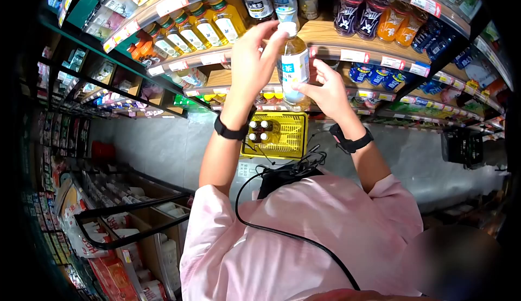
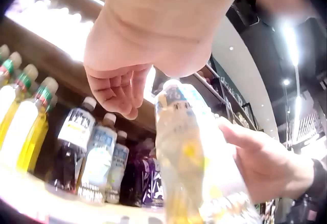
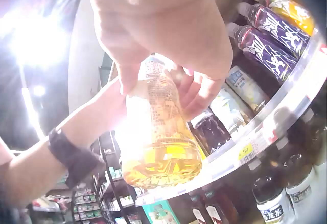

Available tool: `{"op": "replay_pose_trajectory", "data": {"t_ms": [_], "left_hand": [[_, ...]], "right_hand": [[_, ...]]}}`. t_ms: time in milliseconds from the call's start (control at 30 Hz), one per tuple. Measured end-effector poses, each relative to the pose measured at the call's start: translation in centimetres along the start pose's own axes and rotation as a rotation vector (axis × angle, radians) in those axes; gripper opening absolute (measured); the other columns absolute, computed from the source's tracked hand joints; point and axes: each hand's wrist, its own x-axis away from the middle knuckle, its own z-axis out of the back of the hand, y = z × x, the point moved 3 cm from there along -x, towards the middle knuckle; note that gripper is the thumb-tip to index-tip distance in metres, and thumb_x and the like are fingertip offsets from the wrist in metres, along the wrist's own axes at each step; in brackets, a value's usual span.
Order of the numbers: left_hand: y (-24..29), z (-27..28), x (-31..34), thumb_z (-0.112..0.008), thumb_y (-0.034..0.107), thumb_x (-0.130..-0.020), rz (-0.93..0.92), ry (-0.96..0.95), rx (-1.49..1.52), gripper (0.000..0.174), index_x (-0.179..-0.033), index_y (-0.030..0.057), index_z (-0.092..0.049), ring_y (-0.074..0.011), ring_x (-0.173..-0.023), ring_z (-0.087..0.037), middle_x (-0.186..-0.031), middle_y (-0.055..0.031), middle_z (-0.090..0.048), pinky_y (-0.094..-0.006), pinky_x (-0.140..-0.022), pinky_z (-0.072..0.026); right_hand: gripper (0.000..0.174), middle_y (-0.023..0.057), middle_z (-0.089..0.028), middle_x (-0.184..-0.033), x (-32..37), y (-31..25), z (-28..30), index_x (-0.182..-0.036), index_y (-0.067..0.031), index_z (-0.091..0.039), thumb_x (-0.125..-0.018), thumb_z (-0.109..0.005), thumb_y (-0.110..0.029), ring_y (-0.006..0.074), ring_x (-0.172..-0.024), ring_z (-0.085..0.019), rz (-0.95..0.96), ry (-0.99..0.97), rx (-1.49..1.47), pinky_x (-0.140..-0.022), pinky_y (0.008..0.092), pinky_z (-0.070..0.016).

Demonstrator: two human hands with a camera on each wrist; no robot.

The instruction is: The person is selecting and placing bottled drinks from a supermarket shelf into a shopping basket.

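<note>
A clear plastic bottle of yellow tea drink [image 1: 293,65] with a white cap and a white-and-blue label stands nearly upright before the shelf. My right hand [image 1: 327,90] grips its lower body, thumb on one side and fingers on the other. Yellow liquid shows in the bottle's base [image 3: 162,170] in the right wrist view. My left hand [image 1: 254,59] is at the neck and cap. In the left wrist view its fingers [image 2: 118,90] are loosely bent and apart from the bottle; its thumb is hidden there.
A yellow basket [image 1: 294,135] holding several dark bottles with white caps is below, on the floor [image 1: 163,138]. Curved shelves ahead hold yellow bottles [image 1: 203,27] at left and purple bottles [image 1: 347,11] at right. A black cable [image 1: 282,234] crosses the pink shirt.
</note>
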Motion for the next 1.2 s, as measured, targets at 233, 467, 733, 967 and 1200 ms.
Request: {"op": "replay_pose_trajectory", "data": {"t_ms": [233, 467, 733, 967, 1200], "left_hand": [[-4.7, -3.4, 8.8, -0.062, 0.025, -0.093, 0.282, -0.412, 0.372, 0.052, -0.137, -0.0005, -0.049, -0.017, -0.106, -0.061, -0.115, -0.011, -0.066, -0.0315, -0.091, -0.0469], [-5.2, -4.8, 9.7, -0.079, 0.005, -0.077, 0.421, -0.3, 0.532, 0.06, -0.13, -0.0008, -0.05, -0.0151, -0.107, -0.06, -0.116, -0.0092, -0.065, -0.0317, -0.092, -0.0482], [-5.7, -5.7, 8.7, -0.082, 0.027, -0.077, 0.154, -0.215, 0.12, 0.081, -0.14, -0.0043, -0.041, -0.033, -0.11, -0.062, -0.12, -0.024, -0.062, -0.0395, -0.095, -0.0474], [-13.5, -1.6, 15.4, -0.062, 0.035, -0.094, 0.443, -0.357, -0.007, 0.038, -0.111, 0.0007, -0.065, -0.0242, -0.063, -0.063, -0.072, -0.0133, -0.066, -0.0343, -0.061, -0.0485], [-26.1, 3.5, 32.8, -0.057, 0.034, -0.094, 0.877, -0.216, -0.223, 0.044, -0.074, -0.0054, -0.062, -0.0251, -0.053, -0.056, -0.057, -0.0192, -0.056, -0.0388, -0.055, -0.0446]], "right_hand": [[0.036, 0.0111, -0.067, -0.113, -0.5, 0.1, 2.0, -0.12, 0.0034, -0.056, -0.087, -0.069, -0.004, 0.0152, -0.103, -0.064, 0.009, 0.039, -0.238, -0.09, 0.0307, -0.0525], [0.043, 0.0115, -0.065, -0.115, -1.7, 0.6, 2.3, -0.126, 0.004, -0.052, -0.088, -0.07, -0.01, 0.0145, -0.102, -0.064, -0.032, 0.022, -0.175, -0.088, 0.0301, -0.0531], [0.03, 0.0113, -0.069, -0.104, -4.8, 1.2, 3.7, -0.108, 0.0026, -0.057, -0.083, -0.073, -0.005, 0.0148, -0.094, -0.066, -0.052, 0.149, -0.076, -0.083, 0.0298, -0.053], [0.037, 0.0068, -0.069, -0.111, -9.4, -3.0, 6.9, -0.122, -0.0022, -0.059, -0.088, -0.07, -0.013, 0.0145, -0.099, -0.065, -0.159, 0.133, 0.04, -0.09, 0.0295, -0.0493], [0.052, 0.0183, -0.073, -0.103, -16.2, -0.6, 9.7, -0.111, 0.0024, -0.067, -0.07, -0.081, -0.026, 0.0247, -0.094, -0.071, 0.089, 0.243, 0.456, -0.086, 0.0333, -0.0523]]}}
